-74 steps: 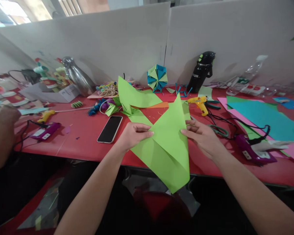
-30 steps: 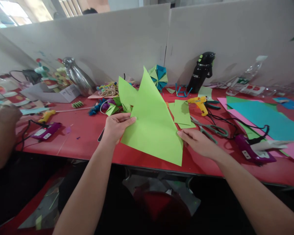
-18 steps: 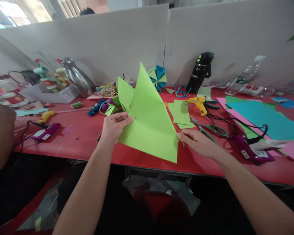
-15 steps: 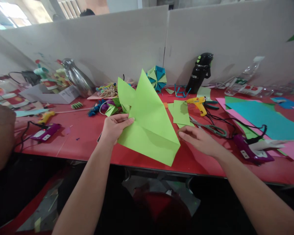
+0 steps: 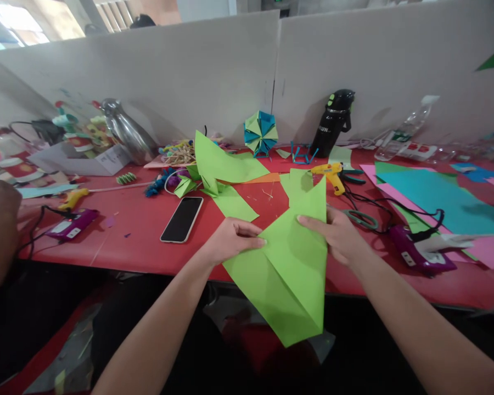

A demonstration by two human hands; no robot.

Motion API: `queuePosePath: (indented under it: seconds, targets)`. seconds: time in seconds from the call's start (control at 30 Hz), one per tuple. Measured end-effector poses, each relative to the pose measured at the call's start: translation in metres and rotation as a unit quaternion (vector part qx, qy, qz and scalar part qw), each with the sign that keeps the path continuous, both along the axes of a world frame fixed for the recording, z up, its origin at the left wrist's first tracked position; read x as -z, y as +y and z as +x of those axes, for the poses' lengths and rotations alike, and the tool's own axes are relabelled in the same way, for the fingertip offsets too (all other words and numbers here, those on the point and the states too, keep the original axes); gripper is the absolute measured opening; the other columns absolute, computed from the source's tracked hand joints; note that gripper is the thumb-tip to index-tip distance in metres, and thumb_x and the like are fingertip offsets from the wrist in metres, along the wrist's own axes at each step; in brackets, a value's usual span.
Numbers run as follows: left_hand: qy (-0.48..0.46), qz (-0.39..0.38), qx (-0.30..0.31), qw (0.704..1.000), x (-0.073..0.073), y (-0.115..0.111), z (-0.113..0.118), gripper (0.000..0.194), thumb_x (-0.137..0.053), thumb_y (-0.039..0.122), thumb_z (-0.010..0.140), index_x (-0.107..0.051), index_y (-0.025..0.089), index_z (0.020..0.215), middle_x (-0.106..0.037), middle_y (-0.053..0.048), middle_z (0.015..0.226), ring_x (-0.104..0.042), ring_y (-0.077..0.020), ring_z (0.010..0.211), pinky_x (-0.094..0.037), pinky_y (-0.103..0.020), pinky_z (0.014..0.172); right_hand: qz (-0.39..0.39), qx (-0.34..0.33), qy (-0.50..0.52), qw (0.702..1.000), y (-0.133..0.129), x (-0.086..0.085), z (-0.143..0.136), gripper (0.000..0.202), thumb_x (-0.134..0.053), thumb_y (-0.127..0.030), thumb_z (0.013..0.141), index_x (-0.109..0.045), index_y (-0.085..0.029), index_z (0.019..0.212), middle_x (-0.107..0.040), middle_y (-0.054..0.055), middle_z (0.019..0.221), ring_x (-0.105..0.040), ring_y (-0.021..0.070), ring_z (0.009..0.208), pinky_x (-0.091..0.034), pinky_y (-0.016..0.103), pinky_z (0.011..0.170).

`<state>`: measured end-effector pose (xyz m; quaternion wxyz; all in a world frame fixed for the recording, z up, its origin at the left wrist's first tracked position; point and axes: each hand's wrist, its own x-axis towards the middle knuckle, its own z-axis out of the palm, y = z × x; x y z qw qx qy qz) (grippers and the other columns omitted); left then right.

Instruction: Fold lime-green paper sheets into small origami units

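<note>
A folded sheet of light green paper [image 5: 288, 274] hangs between my two hands over the table's front edge. My left hand [image 5: 239, 240] pinches its upper left edge, thumb on top. My right hand [image 5: 335, 233] grips the upper right side, thumb on the front and fingers behind the sheet. A diagonal fold crosses the paper. Beyond my hands lie another curled light green sheet [image 5: 230, 164] and a flat green piece [image 5: 234, 203]. Left of my left hand rests a phone [image 5: 181, 219]. Scissors [image 5: 360, 219] lie past my right hand, partly hidden.
A yellow glue gun [image 5: 329, 174] and a purple power box [image 5: 420, 252] with black cords are on the right, beside coloured paper sheets [image 5: 448, 197]. A black bottle [image 5: 333, 123] and a paper ball [image 5: 260, 133] stand at the back. At far left is another person's arm [image 5: 0, 236].
The held green sheet has come nearer, down and to the right, uncovering the phone and another green sheet. My right hand, formerly beside the paper, now grips it.
</note>
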<state>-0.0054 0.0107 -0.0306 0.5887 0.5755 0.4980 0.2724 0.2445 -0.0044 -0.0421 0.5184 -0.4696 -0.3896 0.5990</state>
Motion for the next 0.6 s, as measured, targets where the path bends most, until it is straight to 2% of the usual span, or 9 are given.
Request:
queuePosePath:
  seconds: [0.13,0.23,0.43,0.6]
  targets:
    - [0.015,-0.010,0.007,1.000,0.001,-0.001,0.001,0.024,-0.089,0.025,0.064,-0.080,0.015,0.084,-0.080,-0.006,0.082,-0.073,-0.0165,0.074,-0.057,-0.026,0.073,0.017,0.080,0.043,0.996,0.010,-0.001,0.011,0.033,-0.092,-0.029,0.062,-0.078,-0.021,0.091,-0.079,0.003,0.089,-0.071,0.0161,0.074,-0.059,0.029,0.071]
    - [0.026,-0.009,0.009,1.000,0.002,-0.001,0.000,0.026,-0.089,0.025,0.064,-0.080,0.016,0.087,-0.080,-0.006,0.084,-0.073,-0.0169,0.076,-0.058,-0.026,0.074,0.033,0.117,0.049,0.991,0.015,0.000,0.020,0.025,-0.092,-0.028,0.062,-0.079,-0.021,0.082,-0.077,0.002,0.080,-0.068,0.0124,0.067,-0.057,0.023,0.064]
    - [0.040,-0.009,0.030,0.999,-0.002,-0.003,0.001,0.027,-0.088,0.028,0.067,-0.080,0.015,0.089,-0.080,-0.007,0.087,-0.074,-0.0172,0.079,-0.057,-0.025,0.074,0.062,0.174,0.070,0.980,0.020,0.000,0.026,0.020,-0.091,-0.024,0.061,-0.077,-0.022,0.075,-0.076,0.000,0.075,-0.067,0.0116,0.064,-0.057,0.024,0.062]
    - [0.040,-0.005,0.048,0.998,0.000,-0.003,0.002,0.027,-0.087,0.029,0.067,-0.080,0.014,0.089,-0.080,-0.008,0.087,-0.073,-0.0171,0.078,-0.056,-0.024,0.072,0.083,0.230,0.051,0.968,0.023,0.000,0.025,0.012,-0.086,-0.024,0.067,-0.075,-0.020,0.067,-0.072,-0.001,0.066,-0.065,0.0111,0.059,-0.055,0.023,0.056]
